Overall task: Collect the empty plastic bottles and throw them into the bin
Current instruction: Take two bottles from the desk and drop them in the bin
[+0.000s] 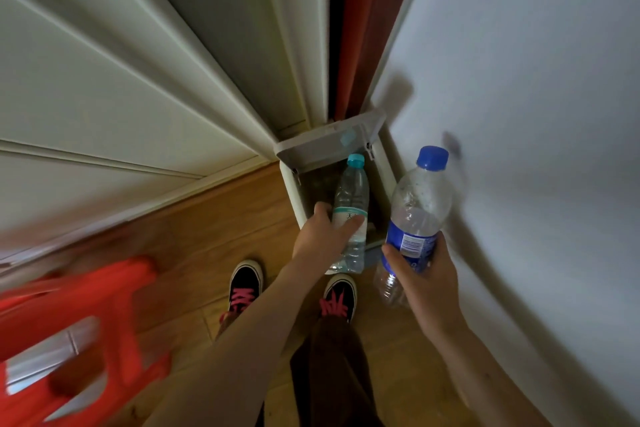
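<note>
Bottles wait over the open bin (290,184): left hand (320,236) grips the teal-capped bottle (350,208) above its mouth, seemingly for dropping; right hand (420,270) grips the blue-capped bottle (414,218) aside.

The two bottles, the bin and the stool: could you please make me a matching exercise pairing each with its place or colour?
Things:
1. Teal-capped bottle
2. Blue-capped bottle
3. Bin
4. Stool

Descriptions:
A. Red, at lower left
B. Held in the right hand
C. Lid open, in the corner by the wall
D. Held in the left hand, over the bin

Pairs: 1-D, 2-B, 3-C, 4-A
</note>
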The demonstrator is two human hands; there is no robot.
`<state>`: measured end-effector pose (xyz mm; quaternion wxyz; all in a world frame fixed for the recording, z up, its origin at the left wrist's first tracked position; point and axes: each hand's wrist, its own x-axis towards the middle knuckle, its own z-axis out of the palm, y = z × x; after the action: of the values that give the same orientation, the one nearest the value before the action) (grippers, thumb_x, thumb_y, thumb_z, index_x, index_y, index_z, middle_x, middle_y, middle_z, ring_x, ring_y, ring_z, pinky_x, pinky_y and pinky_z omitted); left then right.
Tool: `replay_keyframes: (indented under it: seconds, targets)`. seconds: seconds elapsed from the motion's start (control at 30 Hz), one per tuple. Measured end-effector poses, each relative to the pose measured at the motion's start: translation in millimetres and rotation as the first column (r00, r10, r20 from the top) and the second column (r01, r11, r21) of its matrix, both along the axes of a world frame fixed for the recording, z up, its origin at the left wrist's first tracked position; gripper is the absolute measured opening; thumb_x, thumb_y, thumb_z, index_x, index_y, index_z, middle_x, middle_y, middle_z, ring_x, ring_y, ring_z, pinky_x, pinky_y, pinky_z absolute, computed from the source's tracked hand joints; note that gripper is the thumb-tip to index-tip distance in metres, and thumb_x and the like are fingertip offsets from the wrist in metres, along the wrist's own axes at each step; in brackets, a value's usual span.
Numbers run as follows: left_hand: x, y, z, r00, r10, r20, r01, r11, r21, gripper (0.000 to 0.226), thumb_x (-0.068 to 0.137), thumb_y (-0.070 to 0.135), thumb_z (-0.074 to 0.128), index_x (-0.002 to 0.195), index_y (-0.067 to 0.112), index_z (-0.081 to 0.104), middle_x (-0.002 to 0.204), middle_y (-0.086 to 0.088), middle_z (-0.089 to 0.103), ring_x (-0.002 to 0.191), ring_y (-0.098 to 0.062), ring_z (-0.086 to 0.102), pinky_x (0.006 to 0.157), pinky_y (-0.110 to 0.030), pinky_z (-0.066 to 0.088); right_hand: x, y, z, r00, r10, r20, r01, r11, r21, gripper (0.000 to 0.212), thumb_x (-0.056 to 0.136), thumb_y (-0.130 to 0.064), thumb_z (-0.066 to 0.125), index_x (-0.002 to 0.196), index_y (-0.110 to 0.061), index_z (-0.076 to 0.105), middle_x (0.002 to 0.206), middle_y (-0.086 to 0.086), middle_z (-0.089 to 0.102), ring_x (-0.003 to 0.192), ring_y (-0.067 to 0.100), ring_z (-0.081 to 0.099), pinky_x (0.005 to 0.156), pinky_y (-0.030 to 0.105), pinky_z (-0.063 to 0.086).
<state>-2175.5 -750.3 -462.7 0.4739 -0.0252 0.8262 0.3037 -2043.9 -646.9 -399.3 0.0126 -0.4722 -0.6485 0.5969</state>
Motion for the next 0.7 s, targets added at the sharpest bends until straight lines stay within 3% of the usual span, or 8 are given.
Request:
replay_keyframes:
  seconds: [0.13,0.23,0.33,0.43,0.5,0.57,0.7]
  targets:
    - [3.1,-19.4,4.2,0.952,0.036,-0.304,-0.025,0.999,0.042,0.046,0.088,0.041,0.063,0.127,0.019,0.049,0.114,0.004,0.062,0.094,-0.009,0.062,0.071,-0.02,0.05,-5.9,4.7,-2.9,0.999,0.039,-0.012,-0.04,0.999,-0.013,0.047,0.078,-0.02,0.078,0.116,-0.033,0.052,0.104,-0.009,0.067,0.09,0.0,0.067,0.072,0.013,0.054]
    - [-4.8,-40.7,-3.7,0.889,0.108,-0.444,-0.097,0.994,0.047,0.042,0.09,0.033,0.063,0.124,0.012,0.049,0.116,-0.001,0.055,0.1,-0.018,0.059,0.081,-0.032,0.055,-12.4,5.7,-7.5,0.996,0.091,0.019,-0.09,0.996,-0.026,0.044,0.079,-0.023,0.078,0.109,-0.039,0.051,0.101,-0.01,0.066,0.088,-0.004,0.066,0.07,0.012,0.054]
    - [-17.0,-51.1,-16.3,0.912,0.133,-0.389,-0.15,0.989,-0.013,0.052,0.094,0.036,0.057,0.135,0.008,0.042,0.13,-0.009,0.047,0.114,-0.026,0.053,0.096,-0.045,0.05,-13.2,2.9,-17.4,0.983,0.16,0.089,-0.153,0.985,-0.075,0.045,0.08,-0.032,0.075,0.119,-0.033,0.052,0.1,-0.007,0.066,0.082,-0.001,0.067,0.063,0.014,0.054]
    - [-22.0,-52.4,-26.4,0.964,0.095,-0.249,-0.091,0.995,0.029,0.045,0.1,0.034,0.044,0.136,0.008,0.046,0.134,-0.009,0.047,0.116,-0.021,0.05,0.094,-0.038,0.047,-10.3,0.6,-31.8,0.949,0.242,0.201,-0.228,0.969,-0.09,0.062,0.074,-0.053,0.07,0.123,-0.023,0.049,0.101,-0.004,0.067,0.081,0.006,0.069,0.061,0.017,0.055]
    - [-22.2,-52.5,-31.9,0.974,0.117,-0.194,-0.104,0.992,0.077,0.038,0.101,0.032,0.04,0.127,0.008,0.053,0.12,-0.006,0.056,0.103,-0.017,0.054,0.078,-0.026,0.043,-12.2,0.6,-42.4,0.907,0.303,0.292,-0.288,0.953,-0.094,0.062,0.074,-0.059,0.068,0.121,-0.025,0.045,0.102,-0.002,0.066,0.082,0.009,0.069,0.064,0.021,0.057]
    - [-21.1,-52.8,-37.1,0.975,0.144,-0.167,-0.126,0.986,0.112,0.029,0.101,0.032,0.039,0.112,0.01,0.056,0.097,-0.003,0.059,0.088,-0.019,0.057,0.066,-0.025,0.041,-20.4,2.4,-51.0,0.86,0.364,0.357,-0.352,0.931,-0.099,0.061,0.075,-0.062,0.066,0.119,-0.027,0.042,0.098,-0.003,0.065,0.079,0.01,0.069,0.066,0.027,0.059]
    - [-21.5,-55.4,-41.7,0.977,0.187,-0.102,-0.169,0.972,0.161,0.028,0.101,0.033,0.041,0.112,0.01,0.053,0.097,-0.007,0.062,0.086,-0.023,0.061,0.075,-0.039,0.054,-45.3,14.0,-62.3,0.769,0.486,0.416,-0.46,0.872,-0.169,0.064,0.07,-0.068,0.063,0.114,-0.028,0.043,0.097,-0.001,0.063,0.082,0.017,0.069,0.078,0.042,0.06]
